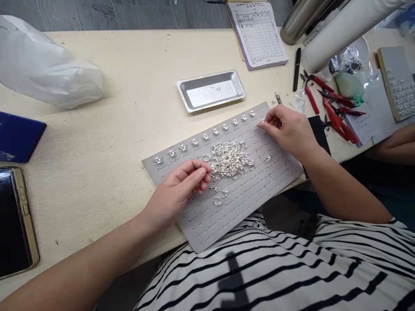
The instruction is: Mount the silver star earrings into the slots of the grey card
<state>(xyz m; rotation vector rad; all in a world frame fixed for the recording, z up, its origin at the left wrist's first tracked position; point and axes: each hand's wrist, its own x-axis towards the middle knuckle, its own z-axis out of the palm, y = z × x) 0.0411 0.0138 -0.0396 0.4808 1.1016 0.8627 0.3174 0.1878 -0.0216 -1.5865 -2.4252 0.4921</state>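
Note:
A grey slotted ring display board (pixel 201 233) lies tilted at the table's front edge, partly over my lap. Along its far edge stands a row of several silver rings (pixel 205 137), set in slots. Loose silver rings form a pile (pixel 230 160) in the middle, with a few stray ones (pixel 217 201) nearer me. My left hand (pixel 184 181) is closed in a pinch at the pile's left side, a ring at its fingertips. Over the board's far right corner, my right hand (pixel 288 129) pinches a small silver ring (pixel 263 122), mostly hidden by the fingers.
Beyond the board sits a shallow metal tray (pixel 210 91). Red-handled pliers (pixel 335 116), a black pen (pixel 297 69) and a receipt pad (pixel 257 36) lie to the right. A white plastic bag (pixel 48 65) and a phone (pixel 14 222) are on the left. Another person's arm (pixel 395 147) shows at right.

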